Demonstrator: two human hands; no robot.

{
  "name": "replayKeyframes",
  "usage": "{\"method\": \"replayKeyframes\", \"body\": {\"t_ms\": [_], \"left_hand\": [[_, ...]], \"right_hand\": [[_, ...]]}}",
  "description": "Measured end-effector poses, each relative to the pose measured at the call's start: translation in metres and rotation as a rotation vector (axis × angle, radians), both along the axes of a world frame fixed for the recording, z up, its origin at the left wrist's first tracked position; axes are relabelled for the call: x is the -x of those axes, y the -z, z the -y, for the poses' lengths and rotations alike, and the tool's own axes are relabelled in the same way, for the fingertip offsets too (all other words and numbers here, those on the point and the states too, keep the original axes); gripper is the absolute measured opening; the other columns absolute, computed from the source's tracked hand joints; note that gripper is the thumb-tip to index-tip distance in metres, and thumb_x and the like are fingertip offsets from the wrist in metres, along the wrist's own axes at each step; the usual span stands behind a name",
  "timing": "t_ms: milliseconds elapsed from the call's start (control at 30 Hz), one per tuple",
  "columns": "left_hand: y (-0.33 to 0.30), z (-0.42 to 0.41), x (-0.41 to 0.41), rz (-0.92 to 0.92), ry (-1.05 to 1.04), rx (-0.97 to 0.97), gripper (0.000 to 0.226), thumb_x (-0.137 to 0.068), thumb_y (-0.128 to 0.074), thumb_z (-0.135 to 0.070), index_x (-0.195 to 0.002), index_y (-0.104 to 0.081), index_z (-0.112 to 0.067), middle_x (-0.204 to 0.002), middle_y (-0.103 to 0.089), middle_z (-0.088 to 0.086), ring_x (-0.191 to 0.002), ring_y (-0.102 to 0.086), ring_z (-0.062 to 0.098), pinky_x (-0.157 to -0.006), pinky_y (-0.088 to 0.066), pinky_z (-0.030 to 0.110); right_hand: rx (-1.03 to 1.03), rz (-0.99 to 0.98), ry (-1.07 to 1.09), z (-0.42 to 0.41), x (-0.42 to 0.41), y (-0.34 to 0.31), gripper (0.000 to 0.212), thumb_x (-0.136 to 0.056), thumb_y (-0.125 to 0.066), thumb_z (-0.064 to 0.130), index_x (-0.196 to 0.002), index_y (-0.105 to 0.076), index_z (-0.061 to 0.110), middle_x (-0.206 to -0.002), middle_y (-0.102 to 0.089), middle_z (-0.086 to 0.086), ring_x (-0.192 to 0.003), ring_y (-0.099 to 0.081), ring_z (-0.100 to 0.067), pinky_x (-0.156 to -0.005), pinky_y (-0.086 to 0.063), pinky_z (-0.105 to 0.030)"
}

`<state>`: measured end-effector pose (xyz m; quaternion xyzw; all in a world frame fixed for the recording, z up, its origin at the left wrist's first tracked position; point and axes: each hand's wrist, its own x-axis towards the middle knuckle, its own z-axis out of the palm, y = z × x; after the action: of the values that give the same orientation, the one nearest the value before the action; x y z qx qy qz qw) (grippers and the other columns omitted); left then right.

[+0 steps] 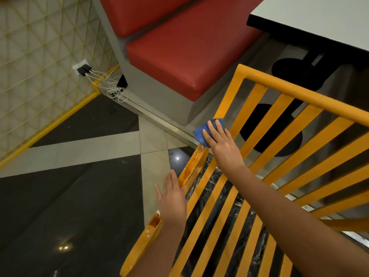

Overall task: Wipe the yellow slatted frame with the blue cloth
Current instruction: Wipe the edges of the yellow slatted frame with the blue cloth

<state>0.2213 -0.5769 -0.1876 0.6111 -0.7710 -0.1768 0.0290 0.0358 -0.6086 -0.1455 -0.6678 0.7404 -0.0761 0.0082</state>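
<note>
Two hands in the shot: the right hand [217, 138] sits mid-frame with flat fingers pressing one blue cloth [201, 133] onto the left rail of the yellow slatted frame [279, 140], which fills the lower right. The left hand [172, 196], lower centre, lies flat with straight fingers on that same rail, holding nothing. Upper middle there's one red seat [179, 56], and two black chargers [83, 69] plugged in at upper left.

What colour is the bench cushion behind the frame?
Red, plain: the bench cushion shows clearly in the head view.
</note>
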Motion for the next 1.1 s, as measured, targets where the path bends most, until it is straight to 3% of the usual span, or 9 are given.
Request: {"method": "replayKeyframes", "body": {"t_ms": [267,467,633,667,767,867,900,967,1100], "left_hand": [[0.002,0.002,0.000,0.030,0.054,-0.024,0.052,-0.102,-0.022,-0.030,-0.148,-0.005,-0.012,-0.156,-0.013,0.003,-0.144,-0.007,0.013,-0.112,0.009,0.028],[0.001,0.000,0.001,-0.053,0.039,-0.097,0.054,-0.101,-0.021,-0.035,-0.148,-0.003,-0.014,-0.157,-0.007,0.001,-0.144,-0.003,0.014,-0.114,-0.002,0.024],[0.005,-0.001,0.001,-0.005,0.099,-0.105,0.055,-0.101,-0.014,-0.036,-0.147,0.003,-0.011,-0.157,0.003,0.005,-0.144,0.006,0.016,-0.110,0.010,0.026],[0.006,-0.001,0.000,0.011,0.113,-0.066,0.056,-0.101,-0.012,-0.037,-0.147,0.000,-0.009,-0.157,0.000,0.008,-0.144,0.003,0.018,-0.110,0.008,0.028],[-0.002,-0.006,-0.001,0.106,0.134,-0.031,0.062,-0.095,-0.012,-0.038,-0.140,-0.032,-0.001,-0.147,-0.032,0.015,-0.137,-0.028,0.026,-0.109,-0.015,0.037],[-0.003,-0.011,-0.006,0.148,0.185,-0.031,0.061,-0.094,-0.007,-0.037,-0.143,-0.020,-0.002,-0.150,-0.011,0.013,-0.139,-0.009,0.024,-0.110,-0.005,0.040],[-0.004,-0.012,-0.007,0.150,0.184,-0.014,0.061,-0.096,-0.007,-0.037,-0.141,-0.026,-0.001,-0.149,-0.018,0.014,-0.138,-0.016,0.025,-0.109,-0.009,0.041],[0.002,-0.012,-0.009,0.159,0.183,-0.050,0.063,-0.098,-0.009,-0.036,-0.128,-0.050,0.001,-0.135,-0.049,0.017,-0.126,-0.046,0.027,-0.101,-0.029,0.042],[0.003,-0.019,-0.009,0.133,0.191,-0.068,0.055,-0.091,-0.026,-0.031,-0.123,-0.055,0.003,-0.127,-0.057,0.019,-0.119,-0.053,0.029,-0.097,-0.035,0.042]], "right_hand": [[-0.083,-0.015,-0.102,-0.009,-0.012,0.011,0.078,-0.086,-0.052,-0.011,-0.149,-0.011,0.011,-0.158,-0.001,-0.014,-0.145,0.005,-0.034,-0.118,-0.005,-0.043],[-0.090,0.043,0.009,-0.003,-0.014,0.003,0.075,-0.090,-0.045,-0.008,-0.150,-0.003,0.011,-0.158,0.009,-0.012,-0.144,0.014,-0.032,-0.118,0.000,-0.043],[-0.139,0.044,-0.057,-0.023,-0.036,0.016,0.080,-0.089,-0.048,-0.008,-0.150,-0.001,0.011,-0.158,0.008,-0.014,-0.144,0.013,-0.034,-0.118,0.000,-0.044],[-0.153,0.023,-0.095,-0.024,-0.033,0.016,0.080,-0.088,-0.048,-0.009,-0.150,0.000,0.012,-0.158,0.009,-0.014,-0.144,0.014,-0.034,-0.118,0.000,-0.043],[-0.121,-0.011,-0.154,-0.012,-0.013,0.013,0.077,-0.088,-0.048,-0.009,-0.150,-0.008,0.012,-0.158,0.002,-0.013,-0.145,0.007,-0.033,-0.118,-0.003,-0.043],[-0.066,0.039,-0.068,-0.008,-0.016,0.013,0.074,-0.087,-0.048,-0.010,-0.149,-0.014,0.010,-0.158,-0.003,-0.013,-0.145,0.005,-0.034,-0.118,-0.004,-0.044],[-0.084,0.059,-0.051,-0.011,-0.023,0.015,0.073,-0.089,-0.046,-0.009,-0.149,-0.010,0.011,-0.158,0.001,-0.013,-0.145,0.008,-0.034,-0.118,-0.002,-0.044],[-0.117,0.070,-0.047,-0.021,-0.038,0.021,0.075,-0.090,-0.044,-0.009,-0.149,-0.004,0.012,-0.158,0.005,-0.013,-0.144,0.012,-0.034,-0.118,0.002,-0.043],[-0.171,0.001,-0.153,-0.023,-0.032,0.016,0.079,-0.089,-0.044,-0.011,-0.150,0.000,0.014,-0.158,0.010,-0.011,-0.144,0.014,-0.031,-0.118,0.001,-0.041]]}}
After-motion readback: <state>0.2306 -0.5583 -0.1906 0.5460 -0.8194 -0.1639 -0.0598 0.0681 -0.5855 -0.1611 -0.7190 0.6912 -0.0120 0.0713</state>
